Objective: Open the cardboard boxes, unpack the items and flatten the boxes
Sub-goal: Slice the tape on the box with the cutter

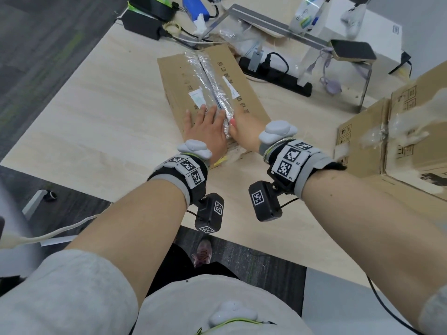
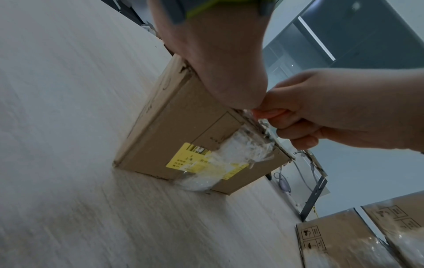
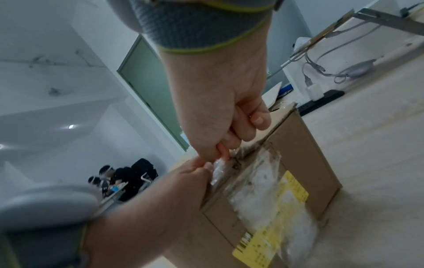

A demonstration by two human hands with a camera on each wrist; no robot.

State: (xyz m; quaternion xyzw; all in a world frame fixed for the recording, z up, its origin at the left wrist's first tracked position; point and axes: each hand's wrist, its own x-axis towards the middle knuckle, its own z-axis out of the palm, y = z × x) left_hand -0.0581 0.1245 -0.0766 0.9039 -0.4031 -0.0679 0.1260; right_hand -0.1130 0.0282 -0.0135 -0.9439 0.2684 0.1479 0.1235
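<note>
Lying on the pale desk (image 1: 101, 112), the flat cardboard box (image 1: 179, 76) is seen with its long axis running from the near edge toward the far side, and a strip of clear packing tape (image 1: 212, 81) is laid along that axis over the centre seam; the box is sealed, so the opening step is judged barely begun. On the left of the seam the left hand (image 1: 208, 131) is pressed flat on the box top, fingers straight and spread, pointing away; just to its right, at the near end of the tape, the right hand (image 1: 244, 134) is curled, its thumb and fingers pinching the crumpled tape end where the strip turns over the near edge. The tape therefore runs away from the pinching fingers, so a peel is judged to call for a pull along the seam toward the far end while the left hand holds the box down. Farther right, a second taped carton (image 1: 396, 131) stands well apart, untouched.
</note>
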